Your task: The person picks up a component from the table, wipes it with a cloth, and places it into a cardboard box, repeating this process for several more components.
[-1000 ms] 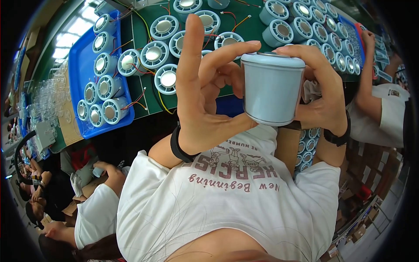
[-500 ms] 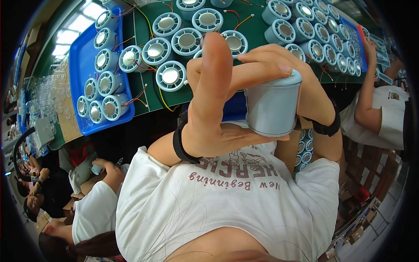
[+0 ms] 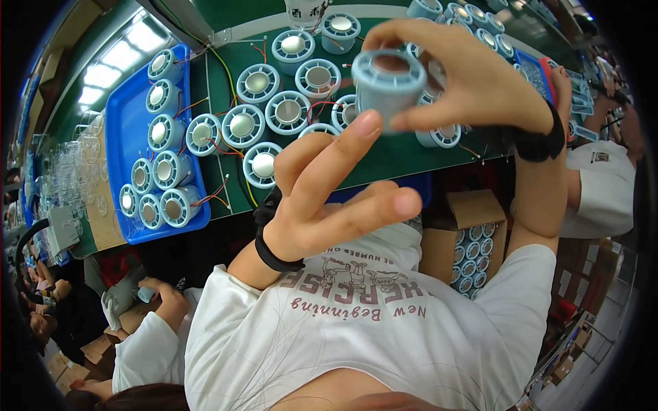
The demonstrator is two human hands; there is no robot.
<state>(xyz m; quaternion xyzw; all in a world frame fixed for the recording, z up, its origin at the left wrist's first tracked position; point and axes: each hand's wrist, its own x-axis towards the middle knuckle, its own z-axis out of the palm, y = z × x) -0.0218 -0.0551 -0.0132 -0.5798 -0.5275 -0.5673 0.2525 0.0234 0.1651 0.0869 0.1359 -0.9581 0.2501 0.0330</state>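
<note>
My right hand [image 3: 473, 89] grips a light-blue plastic cylinder [image 3: 389, 92] by its side, thumb on the near side and fingers on the far side. The cylinder is held up over the green table, blurred by motion, its spoked ring and round metal disc facing up. Below and to the left, my left hand [image 3: 308, 212] is open, fingers spread and nothing in them. Beyond it stand several similar cylinders [image 3: 288, 113] with shiny discs and thin red and yellow wires.
At the left, a blue tray [image 3: 118, 130] holds several more cylinders. Clear plastic parts [image 3: 65, 171] are piled beyond it. An open cardboard box [image 3: 439, 253] of cylinders sits below the table edge. Co-workers sit left and right, one sleeve [image 3: 147, 335] close by.
The cylinder has moved away from my body, up over the table, in my right hand. It has tipped so its disc end shows. My left hand has come away from it.
</note>
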